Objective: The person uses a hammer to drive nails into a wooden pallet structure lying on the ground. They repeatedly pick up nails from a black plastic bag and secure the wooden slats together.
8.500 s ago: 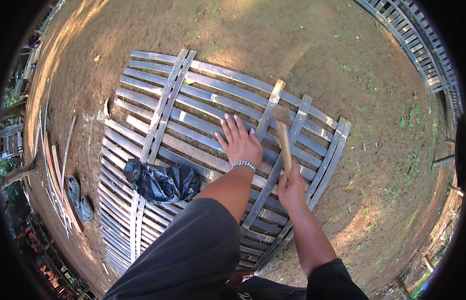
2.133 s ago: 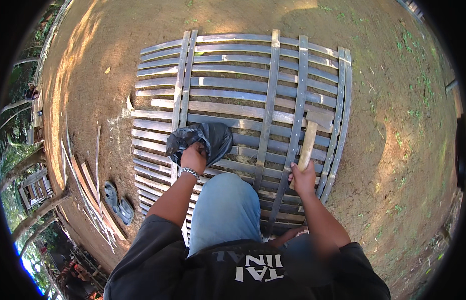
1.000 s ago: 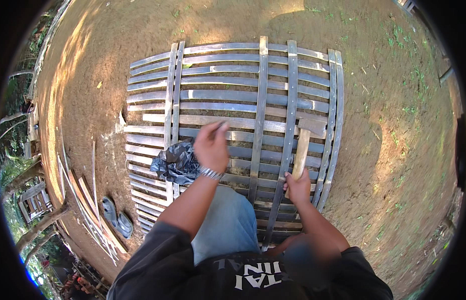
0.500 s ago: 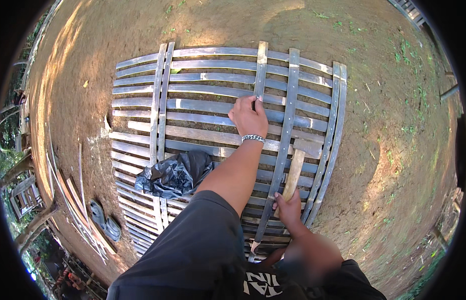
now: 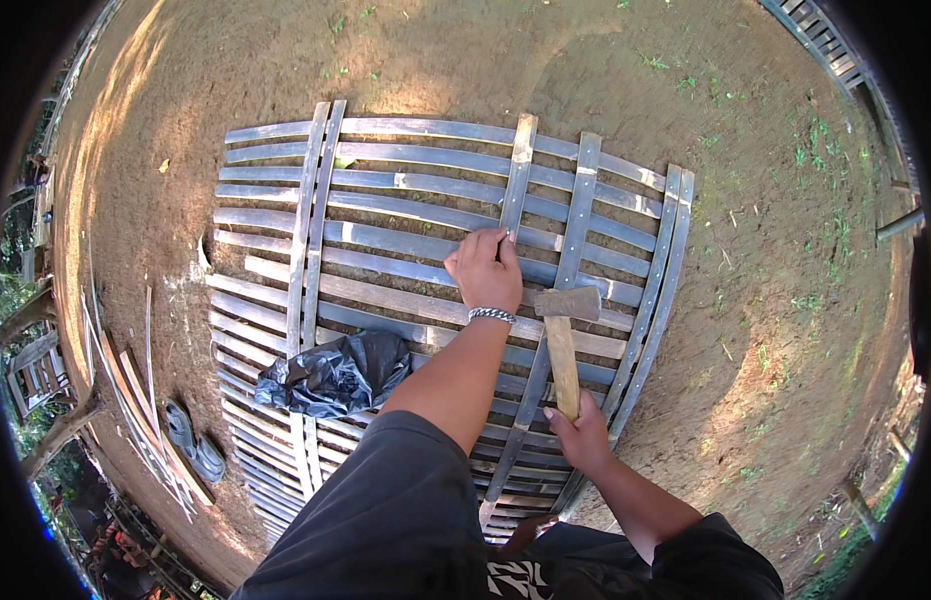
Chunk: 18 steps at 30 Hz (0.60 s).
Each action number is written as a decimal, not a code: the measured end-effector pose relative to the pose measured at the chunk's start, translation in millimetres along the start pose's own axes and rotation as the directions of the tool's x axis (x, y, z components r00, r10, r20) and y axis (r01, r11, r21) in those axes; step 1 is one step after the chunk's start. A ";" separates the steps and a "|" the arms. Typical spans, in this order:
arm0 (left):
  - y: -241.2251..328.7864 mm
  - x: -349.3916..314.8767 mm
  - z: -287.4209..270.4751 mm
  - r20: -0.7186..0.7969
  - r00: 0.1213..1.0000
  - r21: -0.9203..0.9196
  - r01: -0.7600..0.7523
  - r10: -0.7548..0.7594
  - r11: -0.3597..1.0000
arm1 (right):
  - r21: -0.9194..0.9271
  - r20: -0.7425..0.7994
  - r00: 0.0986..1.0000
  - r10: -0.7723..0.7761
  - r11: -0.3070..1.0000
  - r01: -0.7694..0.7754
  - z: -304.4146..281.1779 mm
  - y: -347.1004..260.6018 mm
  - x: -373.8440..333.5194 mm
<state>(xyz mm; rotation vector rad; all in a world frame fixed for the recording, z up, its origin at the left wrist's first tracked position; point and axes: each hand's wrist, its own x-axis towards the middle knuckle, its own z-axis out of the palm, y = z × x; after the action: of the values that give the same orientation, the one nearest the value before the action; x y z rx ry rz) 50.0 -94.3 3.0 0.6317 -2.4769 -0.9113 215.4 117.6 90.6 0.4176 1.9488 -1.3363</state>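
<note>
Your right hand point(image 5: 578, 432) is closed around the lower end of the wooden handle of a hammer point(image 5: 563, 345), fingers clamped on it. The hammer points away from you, and its dark head lies over the slat panel point(image 5: 406, 215), just right of your left hand point(image 5: 484, 270). The left hand rests on the panel with the fingers bent together, the fingertips pressed at one upright slat point(image 5: 517, 185); whether they pinch something small there, you cannot tell. On that wrist there is a metal bracelet point(image 5: 492, 315).

The panel is made of long grey slats crossed by several upright slats, and it lies flat on the bare dirt ground point(image 5: 786, 250). A crumpled black plastic bag point(image 5: 336, 372) lies on the panel near your left knee. Further left, on the ground, is a pair of grey shoes point(image 5: 194, 452) beside some loose thin strips point(image 5: 136, 400).
</note>
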 end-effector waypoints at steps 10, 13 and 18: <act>4.3 0.9 -2.0 -0.007 0.999 -0.010 0.032 -0.032 0.999 | 0.024 0.024 0.998 0.052 0.998 -0.052 7.1 -3.4 -2.2; 4.9 0.4 -1.4 0.006 0.999 -0.003 0.040 -0.040 0.999 | -0.107 0.015 1.000 -0.012 0.994 0.013 -4.8 -14.4 9.8; 1.0 1.2 -3.4 0.009 0.999 0.003 0.043 -0.043 0.999 | -0.367 -0.038 0.985 -0.168 0.919 0.143 -12.9 -62.5 43.1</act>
<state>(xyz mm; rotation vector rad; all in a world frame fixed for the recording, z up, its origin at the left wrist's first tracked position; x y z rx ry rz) 50.6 -95.9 6.3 0.6855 -2.4823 -0.9283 142.1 98.0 104.1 0.1305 2.2688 -1.0303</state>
